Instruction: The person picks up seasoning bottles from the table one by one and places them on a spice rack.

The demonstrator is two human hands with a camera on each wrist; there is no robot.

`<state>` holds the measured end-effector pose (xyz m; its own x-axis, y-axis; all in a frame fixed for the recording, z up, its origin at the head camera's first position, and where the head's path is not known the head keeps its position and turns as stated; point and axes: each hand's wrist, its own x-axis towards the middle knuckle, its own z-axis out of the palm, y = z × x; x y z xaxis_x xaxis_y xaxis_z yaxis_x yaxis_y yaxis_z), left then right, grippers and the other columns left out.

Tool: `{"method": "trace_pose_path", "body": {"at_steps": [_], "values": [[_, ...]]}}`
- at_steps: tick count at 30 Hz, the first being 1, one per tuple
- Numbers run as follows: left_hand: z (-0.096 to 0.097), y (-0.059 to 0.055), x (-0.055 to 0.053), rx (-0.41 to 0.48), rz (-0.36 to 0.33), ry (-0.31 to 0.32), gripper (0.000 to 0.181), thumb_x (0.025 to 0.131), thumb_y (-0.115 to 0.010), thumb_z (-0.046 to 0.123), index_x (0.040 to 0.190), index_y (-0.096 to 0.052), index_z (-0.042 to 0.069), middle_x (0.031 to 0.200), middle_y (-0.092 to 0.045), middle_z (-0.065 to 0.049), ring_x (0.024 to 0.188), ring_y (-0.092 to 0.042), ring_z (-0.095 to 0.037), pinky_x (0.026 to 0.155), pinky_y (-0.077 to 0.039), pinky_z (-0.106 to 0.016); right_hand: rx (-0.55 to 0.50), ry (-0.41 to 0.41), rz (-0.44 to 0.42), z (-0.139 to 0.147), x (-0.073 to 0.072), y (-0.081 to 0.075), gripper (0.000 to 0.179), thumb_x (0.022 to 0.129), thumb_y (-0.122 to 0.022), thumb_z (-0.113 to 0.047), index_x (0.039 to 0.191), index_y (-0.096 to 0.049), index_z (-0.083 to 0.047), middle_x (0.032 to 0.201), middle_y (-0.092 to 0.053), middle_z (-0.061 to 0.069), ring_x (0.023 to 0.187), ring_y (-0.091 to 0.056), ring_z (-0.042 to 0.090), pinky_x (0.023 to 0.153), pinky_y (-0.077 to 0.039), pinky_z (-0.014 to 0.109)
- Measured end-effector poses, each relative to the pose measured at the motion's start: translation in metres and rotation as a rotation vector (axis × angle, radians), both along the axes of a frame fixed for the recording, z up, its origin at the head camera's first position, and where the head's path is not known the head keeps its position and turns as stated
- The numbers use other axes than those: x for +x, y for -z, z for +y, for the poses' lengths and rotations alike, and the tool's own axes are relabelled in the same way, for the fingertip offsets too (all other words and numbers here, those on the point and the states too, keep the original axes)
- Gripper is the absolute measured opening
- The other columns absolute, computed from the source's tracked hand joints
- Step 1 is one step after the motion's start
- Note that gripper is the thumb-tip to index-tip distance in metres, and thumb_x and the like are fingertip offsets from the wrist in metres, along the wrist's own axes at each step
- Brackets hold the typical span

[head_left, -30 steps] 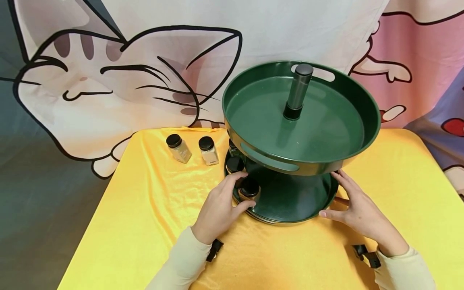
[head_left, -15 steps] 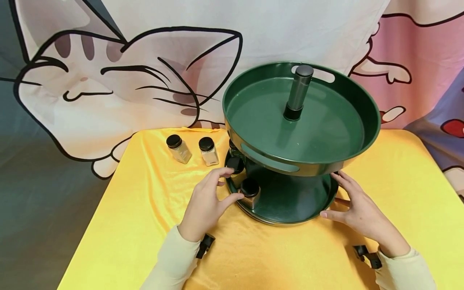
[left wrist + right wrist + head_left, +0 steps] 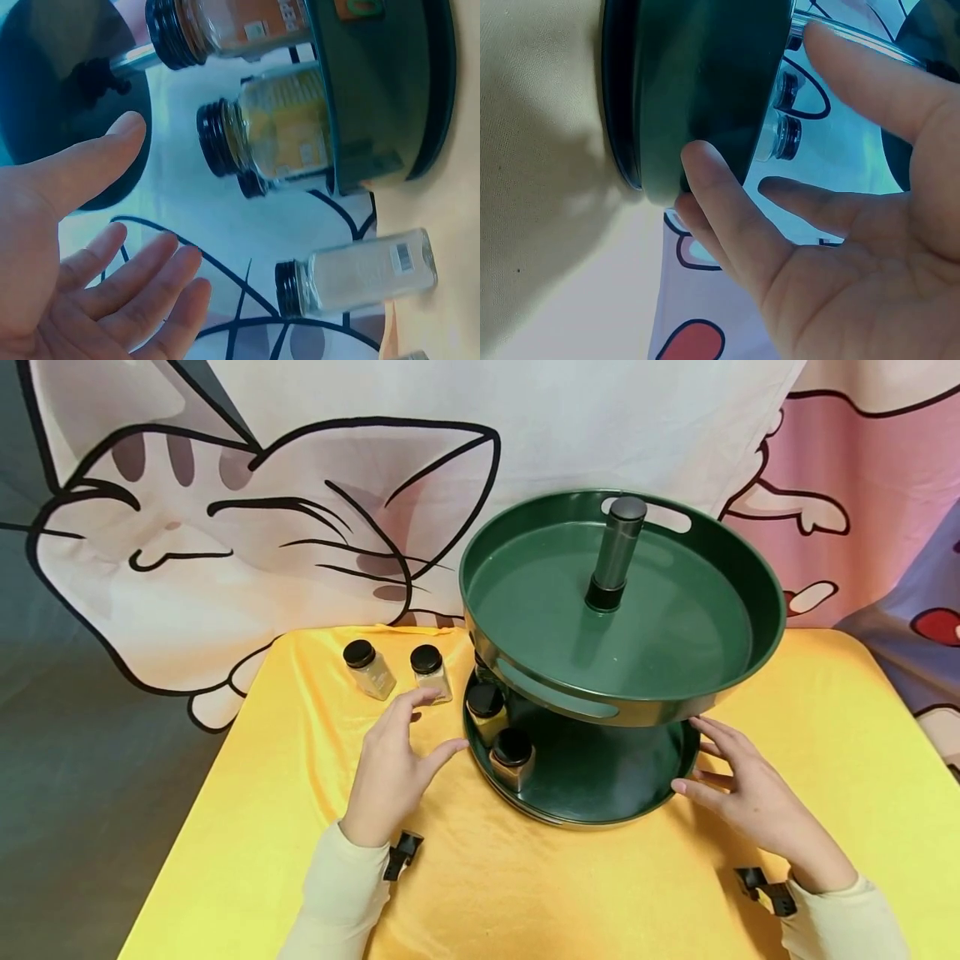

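A green two-tier round turntable has an upper tray [image 3: 555,618] above a smaller lower tray [image 3: 592,785]. On the lower tray's left side stand a black-lidded spice jar with brown contents [image 3: 513,760], one with yellow contents [image 3: 487,714], and another mostly hidden behind. My left hand [image 3: 390,777] hovers empty left of them, thumb and fingers spread, its fingertips near a pale-filled jar [image 3: 431,677] on the table. At the lower tray's right rim is my right hand [image 3: 757,814]; in the right wrist view a fingertip [image 3: 701,157] rests on the tray's outer wall.
A second pale-filled jar [image 3: 370,671] stands farther left on the yellow tablecloth [image 3: 247,827]. The upper tray overhangs the lower one around its central post [image 3: 617,556]. Behind the table hangs a printed cat curtain [image 3: 300,552].
My left hand has let go of the brown-filled jar on the lower tray and moved left and away toward the jars on the table. The right hand has barely shifted at the rim.
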<state>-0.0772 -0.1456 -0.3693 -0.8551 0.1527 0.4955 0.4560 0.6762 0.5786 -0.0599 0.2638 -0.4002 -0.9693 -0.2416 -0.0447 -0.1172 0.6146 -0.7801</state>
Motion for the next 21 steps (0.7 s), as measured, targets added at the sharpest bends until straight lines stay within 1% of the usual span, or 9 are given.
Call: {"method": "trace_pose_path", "body": {"at_steps": [4, 7, 9, 11, 15, 21], "values": [[-0.008, 0.002, -0.005, 0.001, 0.002, -0.056, 0.073, 0.074, -0.091, 0.016, 0.135, -0.054, 0.002, 0.132, -0.061, -0.012, 0.120, -0.059, -0.028, 0.096, -0.051, -0.043, 0.002, -0.001, 0.019, 0.002, -0.001, 0.002, 0.080, 0.093, -0.073, -0.010, 0.158, -0.027, -0.003, 0.152, -0.028, 0.030, 0.124, -0.045, 0.056, 0.082, -0.056, 0.044], [-0.015, 0.002, -0.008, 0.006, -0.013, -0.110, 0.074, 0.074, -0.091, 0.015, 0.136, -0.053, 0.001, 0.135, -0.058, -0.014, 0.125, -0.055, -0.031, 0.098, -0.049, -0.046, 0.001, 0.002, 0.036, 0.003, -0.001, 0.003, 0.077, 0.092, -0.073, -0.006, 0.156, -0.029, -0.001, 0.151, -0.031, 0.029, 0.124, -0.047, 0.053, 0.081, -0.058, 0.032], [-0.019, 0.002, -0.009, 0.007, -0.023, -0.141, 0.074, 0.074, -0.091, 0.014, 0.136, -0.053, 0.001, 0.135, -0.058, -0.015, 0.124, -0.054, -0.034, 0.099, -0.048, -0.047, 0.007, 0.008, 0.048, 0.003, -0.001, 0.004, 0.077, 0.091, -0.073, -0.003, 0.156, -0.030, -0.001, 0.150, -0.032, 0.028, 0.123, -0.048, 0.050, 0.080, -0.056, 0.021], [-0.024, 0.002, -0.010, 0.007, -0.033, -0.163, 0.074, 0.074, -0.091, 0.014, 0.136, -0.053, 0.001, 0.135, -0.057, -0.016, 0.120, -0.055, -0.034, 0.099, -0.047, -0.048, 0.003, 0.011, 0.063, 0.004, -0.001, 0.005, 0.077, 0.090, -0.074, -0.001, 0.155, -0.032, 0.000, 0.149, -0.034, 0.027, 0.122, -0.049, 0.048, 0.079, -0.054, 0.015], [-0.032, 0.002, -0.014, 0.001, -0.037, -0.196, 0.075, 0.074, -0.091, 0.013, 0.137, -0.052, 0.001, 0.134, -0.057, -0.016, 0.117, -0.055, -0.035, 0.098, -0.045, -0.047, -0.005, 0.010, 0.079, 0.004, -0.003, 0.007, 0.078, 0.088, -0.075, 0.001, 0.154, -0.034, -0.001, 0.148, -0.035, 0.027, 0.120, -0.051, 0.045, 0.079, -0.053, 0.014], [-0.042, 0.004, -0.019, -0.002, -0.017, -0.242, 0.076, 0.074, -0.091, 0.011, 0.137, -0.051, -0.002, 0.132, -0.057, -0.021, 0.113, -0.056, -0.038, 0.094, -0.047, -0.047, -0.015, 0.002, 0.067, 0.005, -0.003, 0.007, 0.079, 0.087, -0.075, 0.002, 0.154, -0.034, -0.002, 0.148, -0.036, 0.026, 0.120, -0.050, 0.042, 0.080, -0.051, 0.011]]}}
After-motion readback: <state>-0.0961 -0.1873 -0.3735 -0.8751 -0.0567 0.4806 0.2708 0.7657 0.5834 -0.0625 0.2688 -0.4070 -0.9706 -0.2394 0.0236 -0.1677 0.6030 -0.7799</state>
